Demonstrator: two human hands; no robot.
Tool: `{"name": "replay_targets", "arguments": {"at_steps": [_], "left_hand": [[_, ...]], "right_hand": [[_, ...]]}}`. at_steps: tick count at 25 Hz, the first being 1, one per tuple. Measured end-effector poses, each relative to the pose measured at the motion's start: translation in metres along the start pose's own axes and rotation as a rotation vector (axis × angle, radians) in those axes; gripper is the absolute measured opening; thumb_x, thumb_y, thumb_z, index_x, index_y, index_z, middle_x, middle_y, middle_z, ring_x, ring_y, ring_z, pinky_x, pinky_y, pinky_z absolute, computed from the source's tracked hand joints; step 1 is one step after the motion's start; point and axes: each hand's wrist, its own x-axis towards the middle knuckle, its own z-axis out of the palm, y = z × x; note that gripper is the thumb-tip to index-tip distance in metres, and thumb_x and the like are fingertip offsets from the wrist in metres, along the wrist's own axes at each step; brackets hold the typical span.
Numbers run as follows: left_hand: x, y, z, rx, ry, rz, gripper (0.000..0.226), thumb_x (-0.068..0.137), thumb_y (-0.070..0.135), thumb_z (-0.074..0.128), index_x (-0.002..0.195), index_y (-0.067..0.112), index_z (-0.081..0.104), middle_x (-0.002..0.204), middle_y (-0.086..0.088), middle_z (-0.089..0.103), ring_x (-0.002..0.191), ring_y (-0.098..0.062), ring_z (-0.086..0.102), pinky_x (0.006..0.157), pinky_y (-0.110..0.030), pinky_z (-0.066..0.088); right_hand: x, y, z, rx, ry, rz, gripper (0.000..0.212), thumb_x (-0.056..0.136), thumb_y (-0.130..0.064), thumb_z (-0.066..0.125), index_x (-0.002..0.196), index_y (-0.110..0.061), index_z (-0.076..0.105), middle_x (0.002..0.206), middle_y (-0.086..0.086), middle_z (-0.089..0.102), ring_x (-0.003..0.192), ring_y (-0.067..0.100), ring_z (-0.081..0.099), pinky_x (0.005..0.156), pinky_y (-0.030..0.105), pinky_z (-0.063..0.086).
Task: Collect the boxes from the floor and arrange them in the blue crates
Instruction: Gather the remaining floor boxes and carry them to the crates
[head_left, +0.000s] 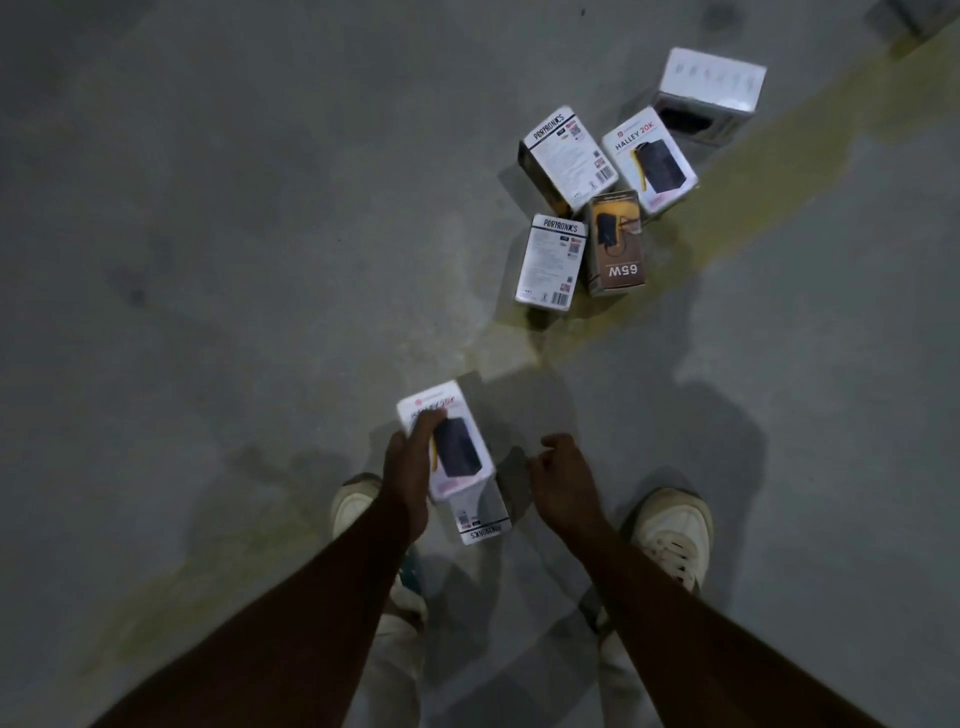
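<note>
Left hand (410, 457) curled round a white box (457, 452), right hand (558, 480) loosely curled and holding nothing just beside it, five boxes (613, 197) on the floor (260, 208) well beyond.

Five boxes (597, 197) clustered on floor

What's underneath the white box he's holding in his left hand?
A second box sits under the held white box, its Portronics end sticking out. The left hand and top box cover the rest.

Left hand (410, 447) gripping, right hand (558, 480) loosely curled.
</note>
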Motion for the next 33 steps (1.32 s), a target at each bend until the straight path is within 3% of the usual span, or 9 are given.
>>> {"name": "replay_targets", "arguments": {"at_steps": [5, 7, 9, 13, 18, 21, 25, 29, 33], "left_hand": [[-0.016, -0.034, -0.023, -0.031, -0.143, -0.202, 0.031, 0.098, 0.037, 0.057, 0.116, 0.013, 0.066, 0.108, -0.015, 0.072, 0.097, -0.032, 0.067, 0.085, -0.043, 0.056], [-0.013, -0.041, -0.021, -0.01, -0.2, -0.236, 0.045, 0.092, 0.039, 0.064, 0.126, 0.009, 0.066, 0.114, -0.019, 0.07, 0.1, -0.034, 0.065, 0.09, -0.044, 0.053], [-0.009, -0.038, -0.014, 0.038, -0.23, -0.183, 0.043, 0.093, 0.039, 0.061, 0.125, 0.01, 0.066, 0.113, -0.018, 0.069, 0.099, -0.033, 0.064, 0.092, -0.045, 0.052], [-0.001, -0.016, -0.005, 0.116, -0.272, -0.088, 0.029, 0.1, 0.041, 0.05, 0.114, 0.021, 0.067, 0.107, -0.009, 0.072, 0.098, -0.027, 0.066, 0.091, -0.042, 0.054], [0.003, -0.002, 0.012, 0.043, -0.301, -0.041, 0.026, 0.099, 0.036, 0.054, 0.114, 0.02, 0.068, 0.107, -0.009, 0.072, 0.097, -0.026, 0.066, 0.093, -0.043, 0.052], [0.006, 0.006, 0.021, 0.021, -0.282, -0.001, 0.025, 0.097, 0.033, 0.058, 0.112, 0.018, 0.07, 0.109, -0.013, 0.073, 0.096, -0.029, 0.067, 0.096, -0.047, 0.052], [0.002, 0.027, 0.034, 0.032, -0.213, 0.104, 0.023, 0.092, 0.027, 0.065, 0.108, 0.012, 0.07, 0.102, -0.014, 0.074, 0.083, -0.027, 0.07, 0.083, -0.042, 0.057], [-0.024, 0.051, 0.051, 0.078, -0.188, 0.167, 0.056, 0.073, 0.039, 0.076, 0.121, 0.013, 0.067, 0.109, -0.011, 0.076, 0.096, -0.031, 0.073, 0.08, -0.043, 0.06], [-0.076, 0.077, 0.068, 0.102, -0.348, 0.196, 0.043, 0.086, 0.038, 0.076, 0.122, 0.015, 0.069, 0.116, -0.008, 0.075, 0.107, -0.031, 0.071, 0.094, -0.049, 0.057]], "right_hand": [[-0.002, 0.013, 0.023, 0.169, -0.205, 0.243, 0.024, 0.097, -0.02, 0.056, 0.117, -0.008, 0.053, 0.115, 0.01, 0.064, 0.079, 0.012, 0.058, 0.056, 0.02, 0.041], [-0.002, 0.013, 0.034, 0.257, -0.29, 0.264, 0.012, 0.094, -0.005, 0.054, 0.102, -0.013, 0.057, 0.105, 0.008, 0.066, 0.079, 0.012, 0.058, 0.056, 0.022, 0.042], [-0.002, 0.009, 0.035, 0.366, -0.337, 0.239, 0.031, 0.091, 0.008, 0.051, 0.089, -0.022, 0.054, 0.089, -0.004, 0.062, 0.074, 0.007, 0.058, 0.053, 0.018, 0.045], [0.007, 0.009, 0.029, 0.487, -0.224, 0.177, 0.044, 0.086, -0.002, 0.069, 0.12, -0.016, 0.045, 0.11, 0.001, 0.057, 0.09, 0.008, 0.06, 0.058, 0.016, 0.052], [0.023, 0.0, 0.013, 0.505, -0.025, 0.17, 0.062, 0.069, -0.022, 0.089, 0.112, -0.019, 0.044, 0.11, 0.005, 0.063, 0.093, 0.017, 0.066, 0.065, 0.024, 0.054], [0.027, -0.008, -0.006, 0.517, 0.051, 0.066, 0.064, 0.071, -0.012, 0.087, 0.113, -0.013, 0.039, 0.107, 0.008, 0.062, 0.085, 0.015, 0.067, 0.061, 0.02, 0.054], [0.032, -0.021, -0.043, 0.662, 0.106, -0.01, 0.062, 0.079, -0.004, 0.079, 0.123, -0.011, 0.035, 0.106, 0.004, 0.061, 0.084, 0.015, 0.069, 0.059, 0.023, 0.059], [0.019, -0.044, -0.078, 0.788, 0.028, -0.012, 0.048, 0.085, -0.015, 0.075, 0.123, -0.012, 0.047, 0.108, 0.008, 0.069, 0.086, 0.023, 0.073, 0.065, 0.033, 0.061], [-0.013, -0.063, -0.112, 0.826, -0.097, -0.008, 0.042, 0.091, -0.03, 0.067, 0.126, -0.014, 0.051, 0.111, 0.011, 0.072, 0.093, 0.028, 0.072, 0.073, 0.041, 0.059]]}}
